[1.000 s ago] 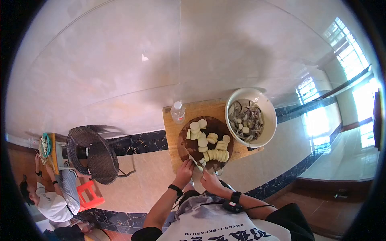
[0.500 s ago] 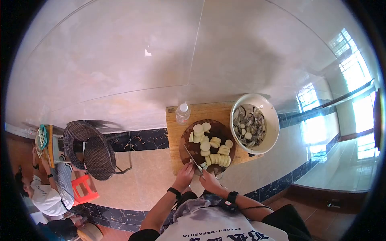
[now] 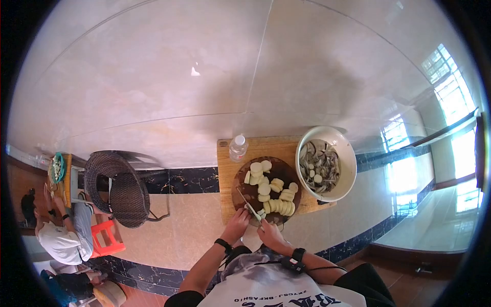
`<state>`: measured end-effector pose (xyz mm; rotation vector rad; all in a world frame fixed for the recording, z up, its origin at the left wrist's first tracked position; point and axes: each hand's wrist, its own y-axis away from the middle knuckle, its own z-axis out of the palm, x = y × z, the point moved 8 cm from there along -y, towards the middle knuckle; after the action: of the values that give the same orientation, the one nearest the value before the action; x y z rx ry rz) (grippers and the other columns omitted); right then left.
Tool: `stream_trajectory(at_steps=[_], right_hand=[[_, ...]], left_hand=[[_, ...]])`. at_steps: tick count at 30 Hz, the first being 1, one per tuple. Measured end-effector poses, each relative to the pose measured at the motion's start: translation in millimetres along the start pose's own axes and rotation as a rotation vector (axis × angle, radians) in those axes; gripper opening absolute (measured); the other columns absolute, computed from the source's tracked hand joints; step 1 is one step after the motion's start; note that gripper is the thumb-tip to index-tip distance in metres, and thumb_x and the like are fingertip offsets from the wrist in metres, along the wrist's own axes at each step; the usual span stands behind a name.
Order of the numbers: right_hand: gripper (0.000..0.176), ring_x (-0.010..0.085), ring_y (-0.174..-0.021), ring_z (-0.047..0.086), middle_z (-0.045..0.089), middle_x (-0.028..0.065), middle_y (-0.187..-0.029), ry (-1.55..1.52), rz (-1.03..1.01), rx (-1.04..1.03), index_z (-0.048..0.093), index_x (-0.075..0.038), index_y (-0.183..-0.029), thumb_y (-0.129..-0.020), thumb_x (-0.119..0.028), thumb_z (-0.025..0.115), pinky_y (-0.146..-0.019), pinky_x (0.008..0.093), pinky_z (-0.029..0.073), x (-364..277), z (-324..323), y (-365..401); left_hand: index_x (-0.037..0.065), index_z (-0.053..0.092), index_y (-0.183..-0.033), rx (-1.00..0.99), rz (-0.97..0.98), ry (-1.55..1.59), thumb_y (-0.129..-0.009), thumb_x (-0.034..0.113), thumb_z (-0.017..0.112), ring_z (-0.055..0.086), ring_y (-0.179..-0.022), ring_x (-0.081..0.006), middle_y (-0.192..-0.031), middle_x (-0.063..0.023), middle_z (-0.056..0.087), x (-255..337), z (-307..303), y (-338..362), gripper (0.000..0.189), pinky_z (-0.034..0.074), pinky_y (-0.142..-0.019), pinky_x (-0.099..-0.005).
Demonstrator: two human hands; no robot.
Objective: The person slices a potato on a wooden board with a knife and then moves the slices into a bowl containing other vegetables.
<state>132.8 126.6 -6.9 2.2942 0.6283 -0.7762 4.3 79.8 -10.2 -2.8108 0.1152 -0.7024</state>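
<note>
A round brown cutting board (image 3: pixel 242 177) lies on a wooden table. Pale yellowish, round vegetable slices (image 3: pixel 280 206) are spread over it, some in rows, some in loose piles. My right hand (image 3: pixel 271 236) is closed around the handle of a knife (image 3: pixel 253 211), whose blade points up and left across the board's near edge. Left of the blade, my left hand (image 3: pixel 237 225) has its fingers bent at the board's edge; what they grip is mostly hidden. Small pale green bits (image 3: pixel 261 212) lie against the blade.
A white bowl (image 3: pixel 352 171) with dark and pale strips and a few round slices stands right of the board. A clear bottle (image 3: pixel 238 150) stands behind it on the wooden table (image 3: pixel 225 176). Left are a wicker chair (image 3: pixel 130 202), a red stool (image 3: pixel 107 238) and another person (image 3: pixel 59 243).
The view has shifted slightly, so the table sits a little lower and further right. Both hands stay at the board's near edge, with the knife still in my right hand.
</note>
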Motion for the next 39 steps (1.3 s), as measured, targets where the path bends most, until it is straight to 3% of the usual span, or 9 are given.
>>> stream_trajectory(at_steps=[12,21,27,30,33,36,39], right_hand=[[0.035,0.0552,-0.085,0.063,0.065,0.0343,-0.083,-0.034,0.004,0.024,0.056,0.003,-0.117,-0.091,-0.021,0.058,-0.075,0.0634,0.048,2,3,1],[0.032,0.0558,-0.08,0.063,0.063,0.0364,-0.081,-0.073,-0.01,-0.03,0.055,0.002,-0.117,-0.093,-0.019,0.058,-0.071,0.064,0.048,6,9,-8],[0.034,0.0577,-0.081,0.062,0.064,0.036,-0.081,-0.04,-0.063,0.068,0.052,0.002,-0.119,-0.093,-0.02,0.058,-0.071,0.0656,0.048,-4,11,5],[0.027,0.0579,-0.081,0.062,0.065,0.035,-0.08,-0.027,0.027,-0.039,0.048,0.0,-0.11,-0.095,-0.02,0.057,-0.073,0.0669,0.048,0,11,6],[0.026,0.0589,-0.081,0.062,0.065,0.0355,-0.081,-0.052,0.003,0.003,0.047,0.001,-0.109,-0.094,-0.019,0.057,-0.072,0.067,0.049,-7,5,3],[0.036,0.0545,-0.079,0.064,0.064,0.0349,-0.079,-0.087,-0.101,0.051,0.052,0.002,-0.121,-0.092,-0.019,0.06,-0.069,0.063,0.049,-3,15,-14],[0.033,0.0536,-0.079,0.064,0.064,0.0335,-0.076,-0.03,-0.063,0.102,0.056,0.003,-0.116,-0.092,-0.02,0.06,-0.067,0.061,0.05,2,13,-22]], left_hand=[[-0.005,0.067,-0.103,0.005,0.019,0.041,-0.082,0.01,0.057,0.056,-0.114,-0.0335,-0.112,-0.018,0.062,2,2,-2,0.027,0.051,-0.097,-0.0389],[-0.005,0.066,-0.099,0.037,-0.018,0.095,-0.08,0.006,0.058,0.057,-0.11,-0.0349,-0.108,-0.0188,0.061,-1,3,-2,0.023,0.052,-0.095,-0.04],[-0.004,0.065,-0.096,0.07,-0.004,0.066,-0.081,0.005,0.059,0.058,-0.108,-0.0339,-0.104,-0.0174,0.062,2,0,-1,0.018,0.052,-0.094,-0.0398],[-0.003,0.065,-0.095,0.094,-0.03,0.061,-0.08,0.005,0.061,0.059,-0.106,-0.0341,-0.104,-0.017,0.063,4,-6,-2,0.018,0.053,-0.092,-0.04],[-0.003,0.066,-0.094,0.118,-0.03,0.047,-0.079,0.004,0.062,0.06,-0.105,-0.0344,-0.104,-0.017,0.063,3,-4,-4,0.017,0.054,-0.09,-0.0401],[-0.003,0.065,-0.094,0.1,-0.049,0.1,-0.078,0.003,0.062,0.06,-0.105,-0.0342,-0.104,-0.0171,0.063,2,-3,-4,0.017,0.054,-0.09,-0.0402],[-0.003,0.065,-0.096,0.071,-0.052,0.096,-0.078,0.003,0.062,0.06,-0.107,-0.0338,-0.105,-0.0167,0.063,1,2,-4,0.02,0.053,-0.091,-0.0397]])
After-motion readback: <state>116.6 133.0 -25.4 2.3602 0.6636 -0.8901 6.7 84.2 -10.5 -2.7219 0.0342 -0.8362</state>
